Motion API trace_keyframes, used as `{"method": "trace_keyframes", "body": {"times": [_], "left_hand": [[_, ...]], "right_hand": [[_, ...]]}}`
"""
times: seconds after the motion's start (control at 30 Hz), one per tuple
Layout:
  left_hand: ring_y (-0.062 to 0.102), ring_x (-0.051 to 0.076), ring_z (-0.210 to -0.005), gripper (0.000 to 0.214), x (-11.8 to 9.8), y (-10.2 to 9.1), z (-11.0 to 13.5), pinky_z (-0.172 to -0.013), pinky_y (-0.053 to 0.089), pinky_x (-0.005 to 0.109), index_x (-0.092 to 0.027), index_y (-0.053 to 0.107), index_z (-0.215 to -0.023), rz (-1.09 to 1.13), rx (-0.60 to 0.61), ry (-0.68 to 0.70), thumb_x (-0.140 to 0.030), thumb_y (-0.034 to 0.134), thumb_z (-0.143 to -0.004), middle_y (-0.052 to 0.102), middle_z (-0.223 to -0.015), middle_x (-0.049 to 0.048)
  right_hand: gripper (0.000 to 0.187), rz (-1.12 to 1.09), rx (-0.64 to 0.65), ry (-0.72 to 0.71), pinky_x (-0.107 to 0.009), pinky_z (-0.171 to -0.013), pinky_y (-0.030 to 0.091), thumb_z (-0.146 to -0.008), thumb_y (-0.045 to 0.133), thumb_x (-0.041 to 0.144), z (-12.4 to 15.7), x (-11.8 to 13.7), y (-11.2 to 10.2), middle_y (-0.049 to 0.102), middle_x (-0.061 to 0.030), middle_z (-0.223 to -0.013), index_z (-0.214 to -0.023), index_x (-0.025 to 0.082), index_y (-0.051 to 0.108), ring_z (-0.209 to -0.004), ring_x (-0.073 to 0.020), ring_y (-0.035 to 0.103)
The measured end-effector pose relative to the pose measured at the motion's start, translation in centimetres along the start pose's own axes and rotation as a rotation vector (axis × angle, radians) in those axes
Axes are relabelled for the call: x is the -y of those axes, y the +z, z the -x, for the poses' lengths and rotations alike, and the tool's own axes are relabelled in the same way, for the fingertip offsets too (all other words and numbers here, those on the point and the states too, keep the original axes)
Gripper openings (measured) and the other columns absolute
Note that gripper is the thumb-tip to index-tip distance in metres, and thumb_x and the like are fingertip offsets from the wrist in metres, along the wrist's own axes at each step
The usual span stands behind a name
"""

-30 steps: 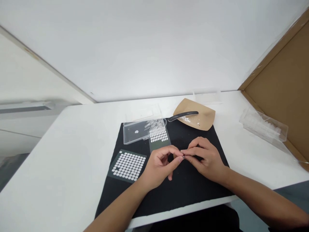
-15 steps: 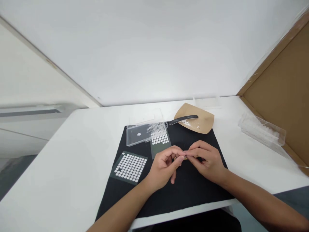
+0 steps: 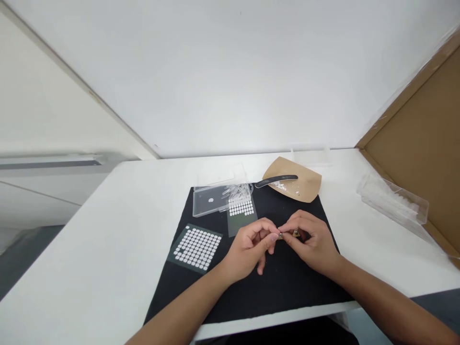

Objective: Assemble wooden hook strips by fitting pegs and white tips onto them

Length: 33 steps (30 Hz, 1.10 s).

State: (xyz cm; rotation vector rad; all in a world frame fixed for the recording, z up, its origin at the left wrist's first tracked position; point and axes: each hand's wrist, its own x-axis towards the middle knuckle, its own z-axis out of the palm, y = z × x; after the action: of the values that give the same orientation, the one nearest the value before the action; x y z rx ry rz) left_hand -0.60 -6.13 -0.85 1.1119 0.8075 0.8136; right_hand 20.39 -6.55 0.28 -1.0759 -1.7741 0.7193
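My left hand [image 3: 253,244] and my right hand [image 3: 311,242] meet fingertip to fingertip over the black mat [image 3: 280,292]. Thumb and forefinger of each are pinched around a small shiny metallic piece [image 3: 281,235], mostly covered by the fingers. Its kind is too small to make out. A little yellow-and-dark piece [image 3: 296,233] shows beneath the right fingers; whether it joins the pinched piece I cannot tell. To the left of my hands lies a sheet of round white stickers [image 3: 197,247]. A second, partly used sticker sheet [image 3: 240,218] sits just beyond my left hand.
A clear plastic box [image 3: 206,207] holding thin clear pieces overlaps the farther sticker sheet. Behind my hands, a black curved nail file [image 3: 276,179] rests across brown paper [image 3: 307,184] with white bits on it. Another clear box [image 3: 393,196] stands at the right, near a cardboard panel [image 3: 420,110].
My view has shifted slightly, so everything sits a little farther right. The fingers have changed their hold a bit, and more of the yellow-and-dark piece now shows under my right hand.
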Motion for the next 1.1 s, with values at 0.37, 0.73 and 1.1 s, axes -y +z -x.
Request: {"method": "trace_keyframes", "body": {"times": [0.37, 0.73, 1.1], "left_hand": [[0.051, 0.003, -0.036, 0.043, -0.2, 0.1, 0.0, -0.031, 0.043, 0.012, -0.015, 0.065, -0.102, -0.044, -0.04, 0.001, -0.056, 0.074, -0.097, 0.062, -0.071, -0.004], [0.058, 0.009, -0.046, 0.034, 0.1, -0.8, -0.4, -0.035, 0.05, 0.016, -0.016, 0.07, -0.103, -0.311, -0.274, 0.185, -0.049, 0.075, -0.096, 0.061, -0.065, -0.0028], [0.071, 0.016, -0.074, 0.02, -6.9, -1.5, -7.8, -0.071, 0.061, 0.03, -0.021, 0.084, -0.109, -1.015, -0.282, 0.642, -0.028, 0.065, -0.104, 0.08, -0.1, 0.0074]], "right_hand": [[0.009, -0.008, 0.029, 0.033, -0.027, -0.061, 0.048, -0.096, 0.074, 0.021, -0.1, -0.8, -0.1, 0.07, -0.0011, -0.09, -0.098, 0.027, 0.08, -0.073, -0.0138, 0.062], [0.007, 0.08, -0.13, 0.028, -0.03, -0.062, 0.049, -0.098, 0.074, 0.026, -0.8, -1.4, -2.0, 0.073, -0.002, -0.09, -0.096, 0.028, 0.08, -0.078, -0.0174, 0.065], [0.011, 0.134, -0.17, 0.001, -0.034, -0.068, 0.051, -0.101, 0.072, 0.032, -0.7, -1.8, -2.7, 0.064, -0.0011, -0.079, -0.098, 0.027, 0.08, -0.072, -0.018, 0.06]]}}
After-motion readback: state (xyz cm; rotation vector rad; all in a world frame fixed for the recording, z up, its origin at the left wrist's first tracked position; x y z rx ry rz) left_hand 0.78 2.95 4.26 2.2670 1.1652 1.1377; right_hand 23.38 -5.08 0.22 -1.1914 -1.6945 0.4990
